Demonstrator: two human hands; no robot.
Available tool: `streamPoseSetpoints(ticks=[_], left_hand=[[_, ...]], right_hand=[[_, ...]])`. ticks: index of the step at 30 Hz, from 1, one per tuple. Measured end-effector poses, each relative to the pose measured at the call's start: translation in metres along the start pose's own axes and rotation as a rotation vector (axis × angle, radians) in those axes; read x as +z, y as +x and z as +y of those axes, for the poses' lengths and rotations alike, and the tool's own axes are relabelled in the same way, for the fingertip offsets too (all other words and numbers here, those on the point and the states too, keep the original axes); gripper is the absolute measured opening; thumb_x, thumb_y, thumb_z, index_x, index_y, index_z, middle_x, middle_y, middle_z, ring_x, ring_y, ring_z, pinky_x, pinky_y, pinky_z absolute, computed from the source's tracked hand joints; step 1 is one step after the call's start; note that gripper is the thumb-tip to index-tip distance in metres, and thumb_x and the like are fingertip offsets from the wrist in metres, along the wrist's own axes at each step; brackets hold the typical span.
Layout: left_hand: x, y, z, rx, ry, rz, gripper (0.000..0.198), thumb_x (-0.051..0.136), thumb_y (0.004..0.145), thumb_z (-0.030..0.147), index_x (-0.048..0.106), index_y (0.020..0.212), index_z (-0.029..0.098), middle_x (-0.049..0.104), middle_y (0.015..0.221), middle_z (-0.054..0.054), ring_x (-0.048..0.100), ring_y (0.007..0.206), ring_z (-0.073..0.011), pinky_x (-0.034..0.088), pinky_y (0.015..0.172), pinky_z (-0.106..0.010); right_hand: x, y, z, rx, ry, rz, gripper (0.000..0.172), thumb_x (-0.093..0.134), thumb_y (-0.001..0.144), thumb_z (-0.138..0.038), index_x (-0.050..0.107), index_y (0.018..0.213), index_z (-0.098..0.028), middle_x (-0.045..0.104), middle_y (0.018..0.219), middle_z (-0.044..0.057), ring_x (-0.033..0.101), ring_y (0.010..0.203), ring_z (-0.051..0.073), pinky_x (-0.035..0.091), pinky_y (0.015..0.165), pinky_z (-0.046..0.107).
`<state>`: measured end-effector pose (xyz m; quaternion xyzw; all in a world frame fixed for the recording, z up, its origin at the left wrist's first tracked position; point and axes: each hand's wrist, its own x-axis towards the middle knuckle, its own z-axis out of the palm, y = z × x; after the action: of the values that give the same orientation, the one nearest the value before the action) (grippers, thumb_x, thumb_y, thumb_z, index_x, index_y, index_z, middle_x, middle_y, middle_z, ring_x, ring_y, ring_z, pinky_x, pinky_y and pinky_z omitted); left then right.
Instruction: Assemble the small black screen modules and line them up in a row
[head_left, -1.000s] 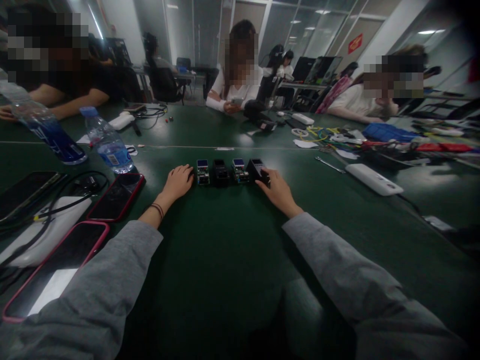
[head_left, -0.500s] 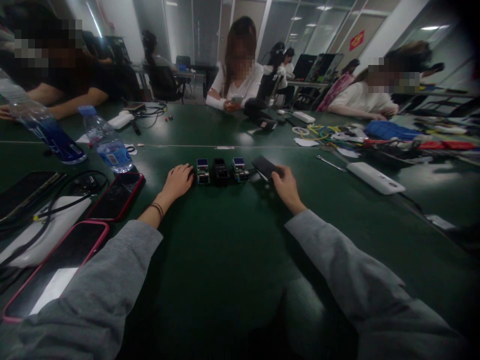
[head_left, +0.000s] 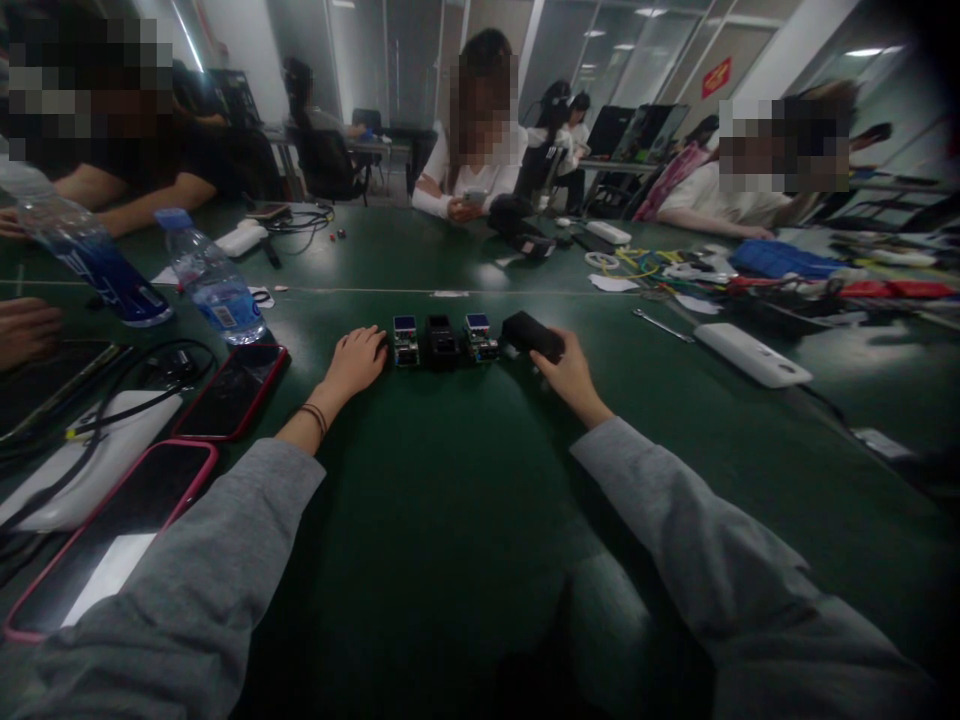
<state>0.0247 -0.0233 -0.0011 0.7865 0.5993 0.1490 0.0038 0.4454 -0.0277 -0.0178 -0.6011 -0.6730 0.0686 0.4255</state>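
Three small electronic modules stand in a row on the green table [head_left: 450, 480]: one with a blue screen [head_left: 406, 342], a black one [head_left: 442, 342], and another with a blue screen [head_left: 479, 339]. My left hand [head_left: 355, 362] rests on the table at the left end of the row, fingers curled and touching the first module. My right hand [head_left: 571, 370] grips a fourth black module [head_left: 532, 334], lifted and tilted just right of the row.
Two water bottles [head_left: 214, 290] lie at the left, with phones in red cases [head_left: 235, 392] and cables near them. A white power bank [head_left: 752, 354] and a tool lie to the right. Other people sit across the table, and someone's hand [head_left: 26, 330] shows at the left edge.
My right hand has picked the rightmost black module out of the row and turned it over. Another person's hand has come into view at the left edge. My left hand stayed put.
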Motion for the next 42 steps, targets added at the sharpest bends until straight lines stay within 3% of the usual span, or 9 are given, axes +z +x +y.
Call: streamPoseSetpoints(ticks=[5,8,14,20,25,31,37,42], left_hand=[[0.000,0.001,0.000,0.008,0.009,-0.004,0.048,0.041,0.108,0.030,0.056,0.151,0.016,0.051,0.163,-0.016,0.046,0.150,-0.0331,0.037,0.124,-0.057],[0.001,0.001,-0.002,0.021,0.011,0.001,0.048,0.041,0.108,0.031,0.056,0.151,0.017,0.052,0.162,-0.016,0.047,0.149,-0.0330,0.038,0.124,-0.058],[0.002,0.001,-0.003,0.021,0.011,0.014,0.047,0.041,0.108,0.031,0.056,0.150,0.018,0.053,0.161,-0.016,0.048,0.149,-0.0328,0.038,0.124,-0.058],[0.003,0.002,-0.003,0.014,0.001,0.006,0.047,0.042,0.108,0.031,0.057,0.150,0.018,0.052,0.162,-0.015,0.047,0.149,-0.0328,0.037,0.124,-0.058],[0.002,0.001,-0.003,0.015,0.003,0.006,0.048,0.041,0.108,0.031,0.056,0.151,0.018,0.052,0.162,-0.016,0.047,0.150,-0.0330,0.037,0.124,-0.058],[0.002,0.001,-0.002,0.016,0.008,0.015,0.047,0.043,0.107,0.030,0.057,0.150,0.019,0.054,0.161,-0.015,0.048,0.149,-0.0328,0.039,0.123,-0.057],[0.002,0.001,-0.002,0.012,-0.005,0.013,0.046,0.043,0.107,0.031,0.057,0.150,0.020,0.053,0.161,-0.014,0.048,0.149,-0.0324,0.038,0.124,-0.057],[0.002,0.000,-0.002,0.009,0.002,0.007,0.048,0.041,0.108,0.030,0.057,0.151,0.017,0.052,0.162,-0.016,0.046,0.150,-0.0335,0.037,0.125,-0.057]], right_hand=[[0.001,0.001,0.001,0.175,0.109,0.073,0.059,0.064,0.089,-0.064,0.062,0.127,-0.018,0.071,0.116,0.016,0.068,0.106,0.034,0.055,0.099,0.055],[0.001,0.002,0.003,0.207,0.144,0.096,0.057,0.063,0.090,-0.065,0.066,0.120,-0.017,0.072,0.110,0.016,0.069,0.103,0.034,0.056,0.097,0.056],[0.000,0.003,0.005,0.173,0.005,0.134,0.045,0.057,0.098,-0.059,0.072,0.115,-0.021,0.070,0.110,0.015,0.062,0.115,0.038,0.048,0.108,0.062],[-0.002,0.003,0.003,0.215,-0.038,0.088,0.039,0.051,0.099,-0.049,0.071,0.118,-0.021,0.067,0.118,0.016,0.056,0.123,0.038,0.041,0.115,0.062],[-0.002,0.003,0.005,0.274,-0.099,0.054,0.042,0.050,0.099,-0.048,0.069,0.121,-0.018,0.064,0.124,0.020,0.052,0.128,0.039,0.037,0.117,0.060],[0.001,0.004,0.012,0.274,-0.042,0.121,0.052,0.049,0.096,-0.067,0.065,0.116,-0.021,0.064,0.119,0.018,0.052,0.125,0.041,0.040,0.114,0.064],[0.004,0.003,0.012,0.237,-0.040,0.103,0.075,0.056,0.086,-0.083,0.059,0.123,-0.018,0.061,0.123,0.021,0.053,0.125,0.042,0.044,0.111,0.065],[0.006,0.001,0.015,0.158,-0.069,0.091,0.080,0.073,0.080,-0.072,0.054,0.135,-0.017,0.059,0.134,0.023,0.052,0.129,0.043,0.043,0.113,0.064]])
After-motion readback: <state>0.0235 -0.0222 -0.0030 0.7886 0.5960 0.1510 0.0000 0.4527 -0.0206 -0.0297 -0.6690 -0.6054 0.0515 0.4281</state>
